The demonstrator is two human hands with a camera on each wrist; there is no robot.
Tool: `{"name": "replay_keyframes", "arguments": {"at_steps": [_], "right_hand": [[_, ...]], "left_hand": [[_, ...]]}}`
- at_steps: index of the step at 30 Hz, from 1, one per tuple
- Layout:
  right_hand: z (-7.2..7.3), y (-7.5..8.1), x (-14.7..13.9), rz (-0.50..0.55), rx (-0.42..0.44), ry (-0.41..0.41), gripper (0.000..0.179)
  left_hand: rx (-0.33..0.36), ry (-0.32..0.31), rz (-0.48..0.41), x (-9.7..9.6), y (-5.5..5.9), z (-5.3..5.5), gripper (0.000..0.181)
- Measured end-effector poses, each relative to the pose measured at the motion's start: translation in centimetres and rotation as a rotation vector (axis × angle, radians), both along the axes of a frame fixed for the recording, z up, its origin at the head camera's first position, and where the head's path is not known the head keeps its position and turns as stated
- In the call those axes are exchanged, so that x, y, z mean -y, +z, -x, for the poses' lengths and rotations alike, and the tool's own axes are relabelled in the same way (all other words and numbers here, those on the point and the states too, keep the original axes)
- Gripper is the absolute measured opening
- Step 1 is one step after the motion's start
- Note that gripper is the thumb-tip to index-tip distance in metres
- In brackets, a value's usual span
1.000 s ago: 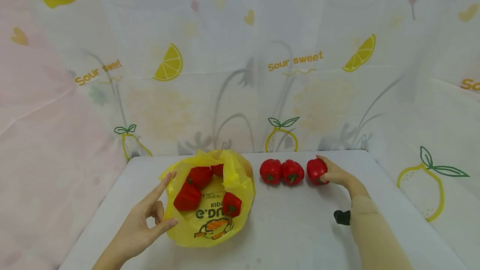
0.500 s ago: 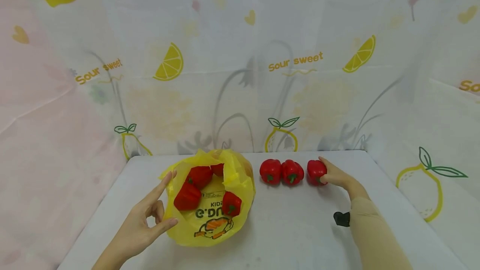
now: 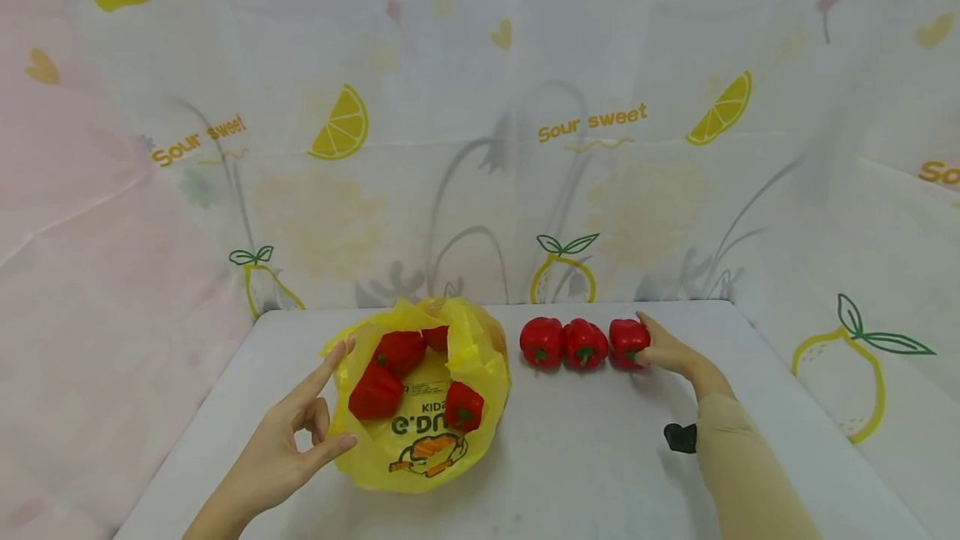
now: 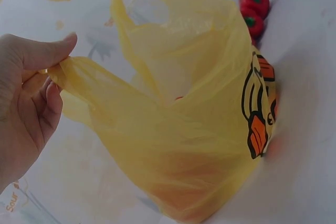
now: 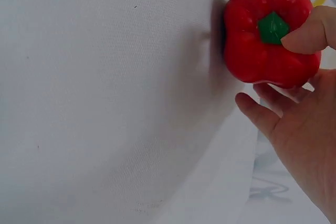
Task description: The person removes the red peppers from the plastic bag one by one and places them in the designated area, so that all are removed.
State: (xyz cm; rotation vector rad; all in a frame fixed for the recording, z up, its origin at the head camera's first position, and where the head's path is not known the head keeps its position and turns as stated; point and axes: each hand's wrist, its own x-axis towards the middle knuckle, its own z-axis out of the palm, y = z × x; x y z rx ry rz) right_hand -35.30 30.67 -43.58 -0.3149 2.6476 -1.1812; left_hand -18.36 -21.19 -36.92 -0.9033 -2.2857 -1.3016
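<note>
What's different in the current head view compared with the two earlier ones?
The rightmost red bell pepper has shifted slightly left, closer to the middle bell pepper, with the right hand holding it. No release shows. The left hand stays at the left edge of the yellow plastic bag; the bagged peppers look unmoved.

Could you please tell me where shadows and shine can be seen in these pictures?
Head view: slight shine on the peppers outside the yellow bag; left wrist view: a soft shadow on the table beside the bag; right wrist view: a broad, soft-edged shadow across the table, near the held pepper.
</note>
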Motion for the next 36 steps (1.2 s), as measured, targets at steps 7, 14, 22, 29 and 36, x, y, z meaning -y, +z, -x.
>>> {"name": "replay_keyframes", "arguments": {"at_steps": [7, 14, 22, 29, 36], "right_hand": [[-0.3, 0.8, -0.3, 0.018, -0.041, -0.028, 0.092], [-0.5, 2.1, 0.2, -0.016, -0.136, -0.058, 0.091], [-1.3, 3.9, 1.7, -0.046, -0.228, -0.031, 0.099], [-2.1, 6.0, 4.6, -0.058, -0.394, 0.065, 0.098], [-3.4, 8.5, 7.2, -0.11, -0.588, 0.176, 0.096]], "left_hand": [[0.016, 0.003, 0.002, -0.1, 0.1, 0.0, 0.098], [0.026, 0.0, -0.003, -0.2, 0.1, 0.1, 0.098], [0.055, 0.002, 0.018, -0.3, 0.6, -0.2, 0.096], [0.067, -0.002, 0.017, -0.3, 0.6, -0.2, 0.095], [0.024, -0.003, -0.004, -0.3, 0.1, 0.1, 0.097]]}}
